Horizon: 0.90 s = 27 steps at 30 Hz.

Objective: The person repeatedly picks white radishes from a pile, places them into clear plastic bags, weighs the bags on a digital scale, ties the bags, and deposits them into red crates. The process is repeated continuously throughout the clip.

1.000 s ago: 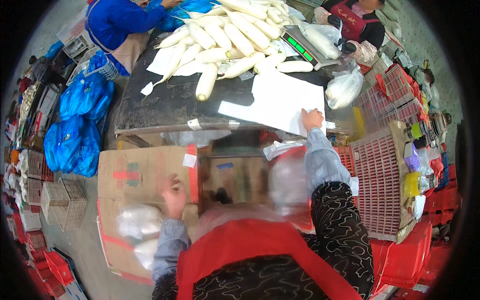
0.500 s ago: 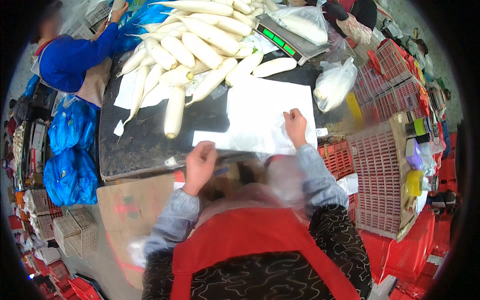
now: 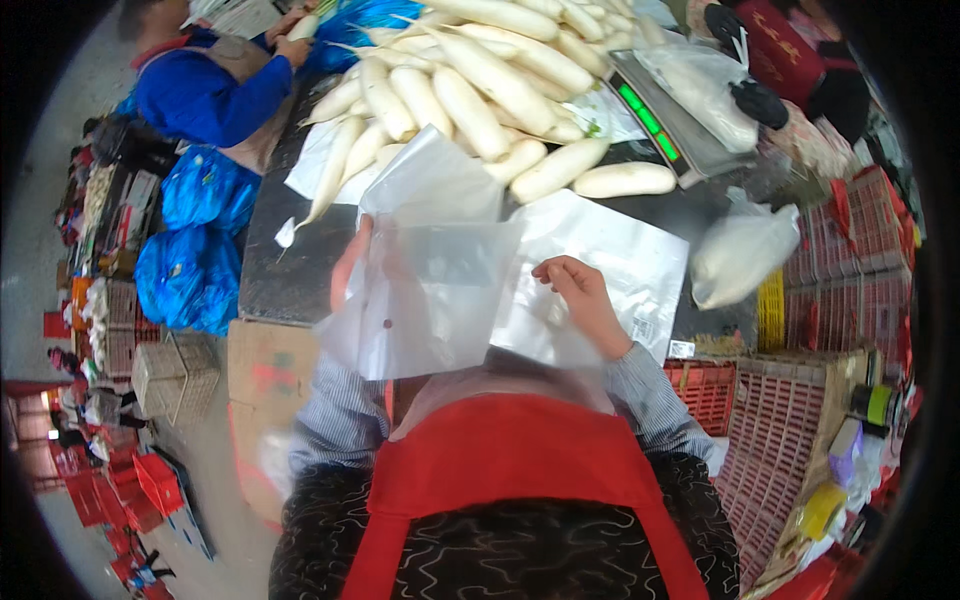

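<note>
My left hand is closed on a clear plastic bag, raised at the table's front and partly covering the fingers. My right hand, loosely bent with fingers apart, is over a flat stack of whitish bags to its right. Behind them lies a large pile of white radishes on the dark table. A scale with green displays bears a bagged white item; another full bag lies in front of it.
A co-worker in blue holds something at back left; another person stands behind the scale. Blue sacks and a pale basket are left, cardboard below the table edge, stacked crates to the right.
My left hand has risen from the lower left to the table and lifted a clear bag from the stack. My right hand has shifted left and lower over the stack.
</note>
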### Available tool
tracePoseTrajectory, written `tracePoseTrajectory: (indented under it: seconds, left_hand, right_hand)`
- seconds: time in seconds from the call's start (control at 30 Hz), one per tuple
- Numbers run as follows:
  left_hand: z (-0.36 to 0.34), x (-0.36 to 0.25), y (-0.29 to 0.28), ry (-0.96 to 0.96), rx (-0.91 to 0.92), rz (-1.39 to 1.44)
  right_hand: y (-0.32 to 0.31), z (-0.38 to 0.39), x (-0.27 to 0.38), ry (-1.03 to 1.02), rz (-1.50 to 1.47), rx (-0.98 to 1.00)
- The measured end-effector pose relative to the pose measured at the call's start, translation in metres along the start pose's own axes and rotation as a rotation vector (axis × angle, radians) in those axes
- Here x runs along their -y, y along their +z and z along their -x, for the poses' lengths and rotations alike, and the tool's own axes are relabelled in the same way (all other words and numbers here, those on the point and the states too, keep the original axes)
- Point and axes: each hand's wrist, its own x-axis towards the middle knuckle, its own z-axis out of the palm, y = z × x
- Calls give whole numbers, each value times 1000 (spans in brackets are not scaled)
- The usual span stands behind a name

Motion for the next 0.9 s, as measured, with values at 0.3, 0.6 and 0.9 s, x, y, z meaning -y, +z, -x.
tracePoseTrajectory:
  seconds: [0.3, 0.6, 0.9]
  left_hand:
    - [61, -28, 7, 82, -299, -324]
    - [90, -63, -47, 164, -710, -1677]
    - [111, -44, -67, 23, -353, -1067]
  right_hand:
    - [64, -27, 82, -223, -472, 228]
    - [122, -40, 96, 107, -181, 90]
    - [170, -33, 74, -53, 30, 206]
